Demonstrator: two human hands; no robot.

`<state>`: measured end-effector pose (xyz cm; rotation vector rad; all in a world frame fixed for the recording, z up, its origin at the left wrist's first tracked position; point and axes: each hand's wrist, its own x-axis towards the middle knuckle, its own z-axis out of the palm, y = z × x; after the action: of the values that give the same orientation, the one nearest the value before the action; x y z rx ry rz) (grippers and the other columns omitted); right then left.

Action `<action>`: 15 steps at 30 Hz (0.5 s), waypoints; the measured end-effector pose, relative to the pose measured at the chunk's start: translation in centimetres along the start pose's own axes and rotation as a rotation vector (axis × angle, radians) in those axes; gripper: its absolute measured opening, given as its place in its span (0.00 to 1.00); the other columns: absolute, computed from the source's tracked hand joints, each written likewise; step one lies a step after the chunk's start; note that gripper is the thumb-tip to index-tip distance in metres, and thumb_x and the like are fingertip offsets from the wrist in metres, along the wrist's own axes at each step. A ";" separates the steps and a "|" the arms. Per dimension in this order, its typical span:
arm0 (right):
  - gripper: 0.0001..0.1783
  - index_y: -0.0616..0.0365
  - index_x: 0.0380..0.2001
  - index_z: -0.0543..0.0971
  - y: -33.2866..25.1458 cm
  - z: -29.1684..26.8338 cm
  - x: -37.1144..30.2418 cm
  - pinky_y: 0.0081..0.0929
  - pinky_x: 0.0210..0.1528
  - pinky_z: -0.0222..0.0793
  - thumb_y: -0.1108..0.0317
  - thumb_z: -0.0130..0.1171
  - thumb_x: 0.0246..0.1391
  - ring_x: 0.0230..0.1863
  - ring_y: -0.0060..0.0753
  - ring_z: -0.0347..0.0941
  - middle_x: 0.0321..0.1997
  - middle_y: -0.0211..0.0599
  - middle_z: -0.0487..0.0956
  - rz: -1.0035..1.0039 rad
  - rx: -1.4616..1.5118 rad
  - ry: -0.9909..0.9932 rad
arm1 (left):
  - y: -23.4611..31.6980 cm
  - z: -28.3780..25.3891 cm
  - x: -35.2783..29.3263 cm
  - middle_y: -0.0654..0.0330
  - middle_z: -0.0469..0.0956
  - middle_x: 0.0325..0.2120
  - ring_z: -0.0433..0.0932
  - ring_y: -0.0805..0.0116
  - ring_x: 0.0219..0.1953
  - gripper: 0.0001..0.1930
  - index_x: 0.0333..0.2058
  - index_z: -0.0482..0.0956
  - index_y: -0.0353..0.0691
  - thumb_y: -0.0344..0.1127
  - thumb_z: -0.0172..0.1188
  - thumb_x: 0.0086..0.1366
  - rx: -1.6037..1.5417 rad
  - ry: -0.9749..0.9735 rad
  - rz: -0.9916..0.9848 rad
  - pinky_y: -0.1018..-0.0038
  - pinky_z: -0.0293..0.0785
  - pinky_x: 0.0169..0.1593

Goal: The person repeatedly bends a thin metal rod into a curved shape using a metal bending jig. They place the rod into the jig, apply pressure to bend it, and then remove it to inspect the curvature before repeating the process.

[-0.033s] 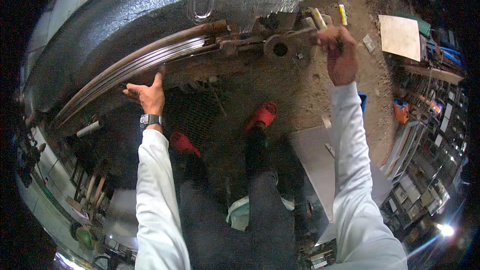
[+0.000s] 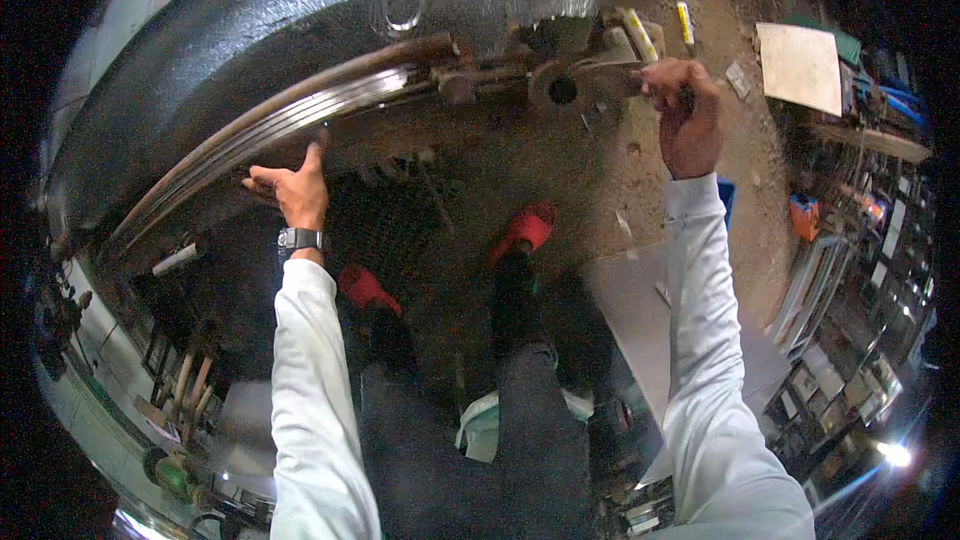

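Note:
A band of shiny, parallel metal rods (image 2: 345,95) runs along a long rusty bar (image 2: 290,90). My left hand (image 2: 298,190) lies just below the rods with its fingers apart; one fingertip reaches up to their near edge, and contact is hard to tell. To the right sits a round metal ring (image 2: 545,90) with a dark hole, in line with the bar. A flat metal lever (image 2: 618,76) sticks out from the ring to the right. My right hand (image 2: 684,120) is closed around the lever's outer end, its fingers curled and partly blurred.
A dark, shiny sheet-covered surface (image 2: 330,25) lies beyond the bar, with a bent metal loop (image 2: 403,15) on it. Two yellow-and-white tubes (image 2: 686,23) lie on the dirt floor at far right. A pale board (image 2: 799,68) and a grey sheet (image 2: 635,310) lie to the right.
My right hand has come slightly toward me and to the right at the lever's end. My left hand has hardly moved.

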<state>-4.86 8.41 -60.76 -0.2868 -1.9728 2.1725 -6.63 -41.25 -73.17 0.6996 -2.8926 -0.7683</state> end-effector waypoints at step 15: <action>0.23 0.53 0.22 0.68 2.0 12.0 -9.4 0.36 0.44 0.68 0.50 0.47 0.69 0.30 0.32 0.68 0.24 0.34 0.71 -0.062 0.087 0.839 | 8.1 -2.2 -1.6 0.23 0.33 0.70 0.33 0.24 0.73 0.71 0.69 0.40 0.19 0.72 0.69 0.49 0.080 -0.124 -0.118 0.42 0.35 0.74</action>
<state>0.92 -5.85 -61.51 -0.9238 -1.3752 1.6671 -8.19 -35.27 -67.21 0.8688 -3.0305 -0.7369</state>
